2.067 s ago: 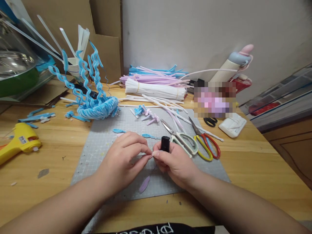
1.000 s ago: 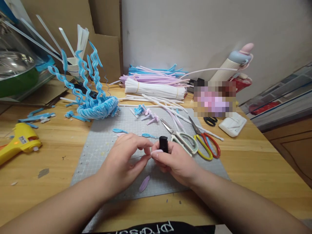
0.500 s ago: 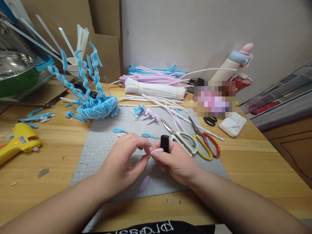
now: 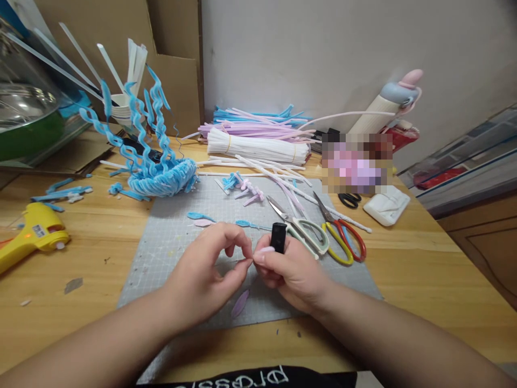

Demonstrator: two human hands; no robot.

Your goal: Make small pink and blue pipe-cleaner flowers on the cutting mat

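My right hand [image 4: 288,269] is closed around a small black block-shaped tool [image 4: 278,237], which sticks up from the fist. Between its thumb and forefinger lies a pale pink pipe-cleaner petal [image 4: 265,250], mostly covered. My left hand [image 4: 214,264] pinches thumb to forefinger right beside it, at the petal's thin wire end, which the fingertips largely hide. Below the hands a purple petal [image 4: 240,304] rests on the grey cutting mat [image 4: 169,269]. Past the left knuckles are blue petals [image 4: 201,216] and a pale pink petal [image 4: 204,222].
White-handled scissors [image 4: 301,229] and red-and-yellow scissors [image 4: 343,237] lie right of the hands. A blue pipe-cleaner piece [image 4: 161,175] with curly strands stands at the back left. A yellow glue gun [image 4: 34,234] is at far left. Bundled white pipe cleaners [image 4: 256,146] lie along the wall.
Both hands have shifted very slightly right in view, and the left fingertips sit closer to the right hand. The petal shows less between the right fingers.
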